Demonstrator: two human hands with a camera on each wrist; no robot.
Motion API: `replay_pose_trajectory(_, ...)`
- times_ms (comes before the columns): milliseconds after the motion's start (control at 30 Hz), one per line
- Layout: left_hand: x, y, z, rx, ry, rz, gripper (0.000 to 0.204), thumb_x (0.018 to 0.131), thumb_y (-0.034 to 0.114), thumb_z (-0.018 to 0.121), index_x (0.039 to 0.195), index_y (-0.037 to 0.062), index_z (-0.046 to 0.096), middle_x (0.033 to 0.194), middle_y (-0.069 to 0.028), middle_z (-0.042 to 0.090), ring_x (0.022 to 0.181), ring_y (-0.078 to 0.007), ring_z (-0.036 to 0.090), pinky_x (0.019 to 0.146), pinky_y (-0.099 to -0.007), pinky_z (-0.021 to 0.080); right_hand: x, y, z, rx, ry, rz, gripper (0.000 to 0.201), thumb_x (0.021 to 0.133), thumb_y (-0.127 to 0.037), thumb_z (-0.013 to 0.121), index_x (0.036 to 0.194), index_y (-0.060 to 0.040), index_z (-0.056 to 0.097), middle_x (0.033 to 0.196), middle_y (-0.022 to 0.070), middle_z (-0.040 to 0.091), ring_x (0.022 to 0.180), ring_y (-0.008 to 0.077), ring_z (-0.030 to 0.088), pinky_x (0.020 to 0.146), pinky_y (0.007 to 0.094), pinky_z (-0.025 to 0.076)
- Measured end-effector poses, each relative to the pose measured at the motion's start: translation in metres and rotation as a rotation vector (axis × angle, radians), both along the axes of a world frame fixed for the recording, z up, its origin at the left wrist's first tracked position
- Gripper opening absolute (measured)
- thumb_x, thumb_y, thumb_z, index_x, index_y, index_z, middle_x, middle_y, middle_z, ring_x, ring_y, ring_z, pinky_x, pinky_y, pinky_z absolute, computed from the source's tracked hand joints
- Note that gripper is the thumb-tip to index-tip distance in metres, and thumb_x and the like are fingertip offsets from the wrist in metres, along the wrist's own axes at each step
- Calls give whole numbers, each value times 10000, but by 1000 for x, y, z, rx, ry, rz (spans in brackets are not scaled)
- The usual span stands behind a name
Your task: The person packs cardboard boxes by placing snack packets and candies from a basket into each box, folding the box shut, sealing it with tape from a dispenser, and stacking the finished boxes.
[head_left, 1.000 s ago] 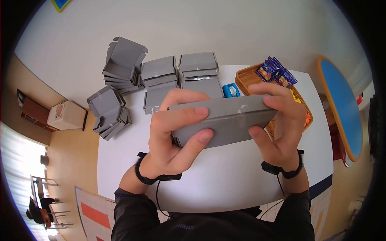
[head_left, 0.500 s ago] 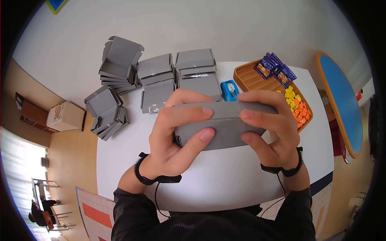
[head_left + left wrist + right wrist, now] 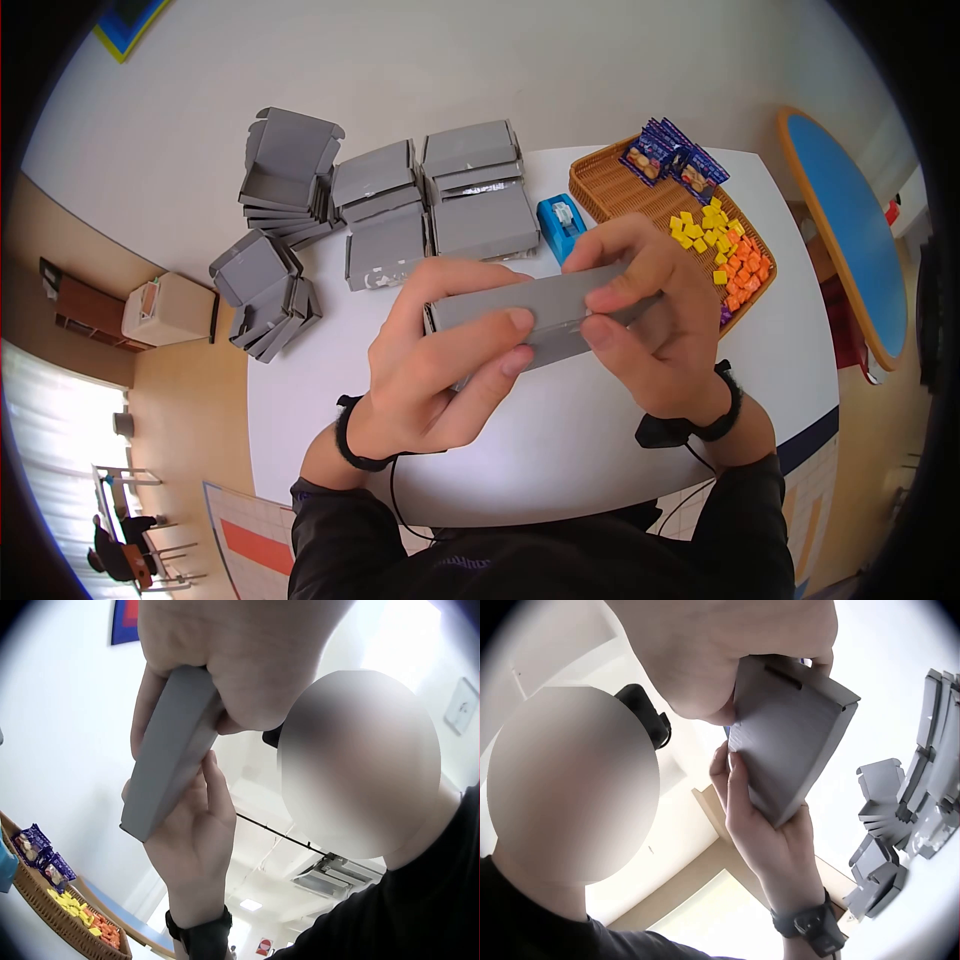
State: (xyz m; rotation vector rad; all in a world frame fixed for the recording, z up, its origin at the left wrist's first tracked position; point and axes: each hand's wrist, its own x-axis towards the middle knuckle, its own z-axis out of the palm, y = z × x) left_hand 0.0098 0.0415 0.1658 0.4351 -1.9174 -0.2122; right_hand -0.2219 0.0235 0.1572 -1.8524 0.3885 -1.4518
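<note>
A closed grey cardboard box (image 3: 480, 308) is held up over the near part of the table, its narrow side facing me. My left hand (image 3: 430, 365) grips its left end, thumb below and fingers over the top. At the right part of the front edge, the thumb and index finger of my right hand (image 3: 660, 335) pinch close together, with another finger over the top. The right wrist view shows the broad face of the box (image 3: 787, 742), a dark slot near one end. Both hands hold the box (image 3: 169, 757) in the left wrist view too.
Closed grey boxes (image 3: 485, 220) are stacked at the back, with open ones (image 3: 285, 160) to their left. A blue tape dispenser (image 3: 560, 230) stands beside a wicker basket (image 3: 605, 185) of purple packets (image 3: 670, 160), yellow sweets (image 3: 705, 230) and orange sweets (image 3: 745, 270).
My right hand has moved inward from the box's right end, its thumb and index finger now pinched at the front edge. The left hand keeps its grip, and the box has tilted.
</note>
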Motion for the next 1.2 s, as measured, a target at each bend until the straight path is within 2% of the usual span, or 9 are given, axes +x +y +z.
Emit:
replay_pose_trajectory(233, 1, -1, 1, 63, -11, 8, 367, 870, -26, 816, 1209, 7, 681, 1134, -278, 718, 1006, -383, 715, 819, -433, 606, -2, -5, 0, -155, 84, -133, 237, 863, -11, 827, 1026, -52, 660, 1165, 168, 680, 982, 207, 625, 892, 337, 502)
replay_pose_trajectory(433, 2, -6, -3, 55, -16, -15, 366, 876, -25, 814, 1216, 0, 682, 1133, -266, 718, 1000, -380, 713, 802, -427, 603, -3, -8, -5, -136, 55, -92, 309, 824, -54, 869, 1038, -58, 646, 1178, 168, 665, 991, 206, 628, 879, 333, 498)
replay_pose_trajectory(633, 4, -10, -4, 48, -35, -19, 360, 874, -25, 819, 1208, 1, 689, 1160, -263, 707, 993, -374, 715, 769, -428, 598, 3, -7, -10, -98, 31, -115, 273, 865, -11, 839, 1057, -47, 649, 1159, 156, 656, 1011, 214, 625, 893, 339, 486)
replay_pose_trajectory(733, 8, -9, -6, 105, -115, 42, 348, 936, 29, 763, 1246, 41, 607, 1179, -279, 711, 1048, -358, 693, 897, -457, 562, 2, -8, -13, -155, 83, -194, 260, 880, 6, 832, 1063, -39, 653, 1144, 146, 656, 1030, 216, 625, 909, 336, 482)
replay_pose_trajectory(800, 8, -18, -9, 152, -72, -59, 362, 931, 5, 752, 1268, 40, 625, 1218, -232, 703, 1053, -353, 690, 917, -447, 550, 0, -9, -12, -127, 109, -203, 257, 879, 7, 834, 1057, -38, 654, 1146, 143, 657, 1038, 219, 625, 920, 336, 482)
replay_pose_trajectory(867, 10, -25, -4, 155, -87, -41, 429, 902, -2, 772, 1308, 26, 632, 1231, -166, 696, 1034, -354, 692, 915, -428, 550, 2, -14, -10, -48, 119, -222, 247, 884, 12, 834, 1059, -36, 666, 1143, 130, 658, 1042, 224, 622, 947, 336, 483)
replay_pose_trajectory(1000, 18, -28, -8, 253, -78, 40, 517, 865, 24, 803, 1351, 34, 628, 1236, -130, 684, 1058, -370, 682, 919, -430, 559, 3, -14, -7, -137, 277, -291, 329, 846, 7, 864, 1118, -43, 686, 1132, 119, 660, 1031, 239, 627, 925, 343, 492)
replay_pose_trajectory(1100, 25, -22, 1, 373, -390, 32, 609, 844, 157, 835, 1411, 89, 622, 1289, -166, 660, 1161, -398, 652, 937, -459, 568, 8, -13, -6, -309, 395, -301, 403, 797, -3, 890, 1146, -62, 696, 1107, 98, 665, 1012, 274, 633, 886, 367, 499)
replay_pose_trajectory(1200, 41, -25, -4, 372, -536, -14, 735, 823, 225, 863, 1488, 85, 584, 1336, -196, 646, 1193, -421, 652, 982, -473, 556, 16, -7, -7, -448, 487, -263, 401, 747, 4, 867, 1104, -110, 723, 1082, 53, 672, 990, 306, 633, 839, 404, 498)
